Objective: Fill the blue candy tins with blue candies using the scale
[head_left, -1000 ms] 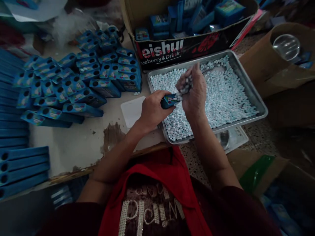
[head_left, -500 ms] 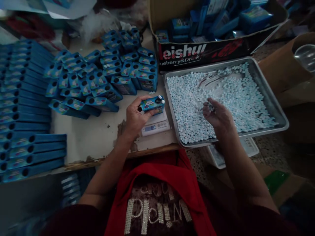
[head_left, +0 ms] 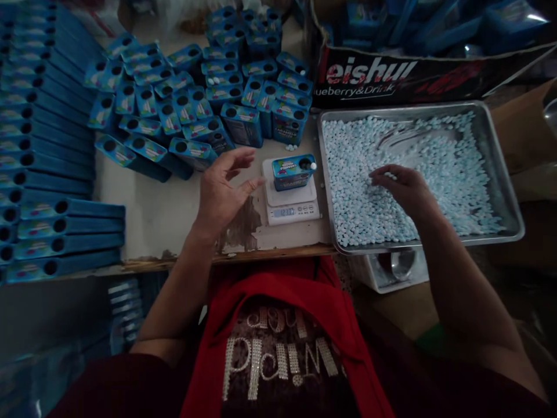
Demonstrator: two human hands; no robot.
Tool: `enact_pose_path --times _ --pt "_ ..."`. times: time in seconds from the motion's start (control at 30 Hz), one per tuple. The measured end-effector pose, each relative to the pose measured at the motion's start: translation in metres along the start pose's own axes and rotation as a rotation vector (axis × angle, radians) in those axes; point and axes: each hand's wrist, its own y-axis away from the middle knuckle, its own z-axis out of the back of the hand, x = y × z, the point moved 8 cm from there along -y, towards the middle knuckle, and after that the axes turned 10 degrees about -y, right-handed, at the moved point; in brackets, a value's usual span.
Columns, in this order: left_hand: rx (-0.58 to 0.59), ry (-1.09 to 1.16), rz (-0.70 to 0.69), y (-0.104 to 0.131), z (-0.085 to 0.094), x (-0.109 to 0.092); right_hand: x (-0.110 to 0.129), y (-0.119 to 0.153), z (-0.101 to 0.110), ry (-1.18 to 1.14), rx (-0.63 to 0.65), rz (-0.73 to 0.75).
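A small blue candy box (head_left: 292,174) rests on the white digital scale (head_left: 290,200), and a white candy shows at the round hole in its top. To the left of the scale, my left hand (head_left: 224,194) is open and empty, thumb and fingers apart, not touching the box. Over the metal tray (head_left: 429,244), my right hand (head_left: 404,188) has its fingers pinched together on a few pale candies. Beneath it spreads a layer of small white and light-blue candies (head_left: 361,203). How many candies the fingers hold is hidden.
Many similar blue boxes (head_left: 183,110) with holes stand behind my left hand. Stacked rows of blue boxes (head_left: 65,232) fill the left side. A black printed carton (head_left: 369,75) holds more boxes behind the tray. The table's worn wooden edge (head_left: 270,253) runs in front.
My left hand has let go of the blue box, now on the scale, and moved left, opening. My right hand has turned palm down above the tray. The camera view has shifted.
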Motion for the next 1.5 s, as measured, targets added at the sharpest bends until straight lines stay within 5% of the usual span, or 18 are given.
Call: enact_pose_path --times 0.17,0.37,0.57,0.7,0.87,1.0,1.17,1.3,1.4,1.5 --pt "-0.072 -0.005 0.013 0.005 0.028 0.005 -0.003 -0.014 0.009 -0.281 -0.069 -0.155" --pt "-0.047 0.011 0.006 0.005 0.025 0.004 -0.018 -0.005 -0.014 -0.503 -0.019 -0.421" --pt "-0.021 0.049 -0.007 0.005 0.02 0.009 0.02 0.004 -0.043 -0.474 0.047 -0.372" --pt "-0.022 0.002 -0.191 -0.009 -0.002 -0.035 0.064 -0.009 -0.068 -0.458 0.23 -0.275" --pt "0.044 -0.128 -0.369 -0.04 -0.065 -0.094 0.077 -0.021 -0.076 -0.529 0.231 -0.234" --pt "0.154 -0.117 -0.294 -0.052 -0.09 -0.09 0.07 -0.012 -0.084 -0.508 0.302 -0.257" --pt "0.178 0.048 -0.232 -0.042 -0.079 -0.066 0.066 -0.009 -0.084 -0.457 0.321 -0.236" --pt "0.251 -0.114 -0.324 -0.039 -0.083 -0.073 0.051 -0.018 -0.081 -0.395 0.238 -0.241" --pt "0.251 -0.352 -0.309 -0.044 -0.043 -0.064 0.036 -0.02 -0.074 -0.302 0.206 -0.204" --pt "0.117 -0.421 -0.24 -0.042 0.072 -0.035 0.036 -0.02 -0.066 0.097 0.252 0.053"
